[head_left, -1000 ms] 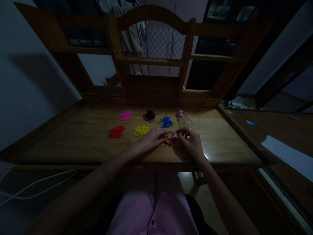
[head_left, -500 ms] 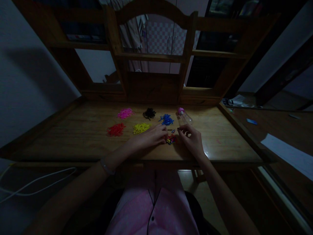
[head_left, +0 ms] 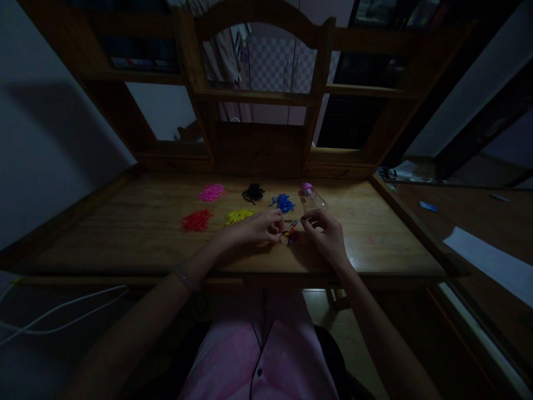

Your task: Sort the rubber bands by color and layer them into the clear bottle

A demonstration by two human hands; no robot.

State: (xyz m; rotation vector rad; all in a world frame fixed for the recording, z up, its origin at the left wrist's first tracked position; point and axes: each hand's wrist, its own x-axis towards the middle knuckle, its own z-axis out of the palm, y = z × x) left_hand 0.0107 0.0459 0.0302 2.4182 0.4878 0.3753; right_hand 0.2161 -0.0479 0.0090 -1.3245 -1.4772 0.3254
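Note:
My left hand [head_left: 266, 226] rests low over the desk, its thumb and fingertips pinched at the edge of a small mixed-colour heap [head_left: 293, 239]. A small yellowish loop shows by those fingertips; whether they grip it is unclear. Across the heap, my right hand [head_left: 325, 229] has thumb and forefinger pressed together on something small and dark, too tiny to name. Near my left hand lie a pile of yellow thin bands [head_left: 239, 216] and a blue pile [head_left: 283, 203]. Just behind my right hand a clear bottle with a pink cap [head_left: 307, 187] lies on its side.
Farther left on the wooden desk [head_left: 125, 233] are a red pile [head_left: 197, 220], a pink pile [head_left: 212, 192] and a black pile [head_left: 254, 193]. A wooden shelf frame [head_left: 258, 100] rises along the back edge. White paper [head_left: 491, 261] lies on the surface at right.
My left hand has drawn back slightly, its fingers now pinched lower beside the mixed heap, where a small loop shows. My right hand stays almost where it was, still pinched.

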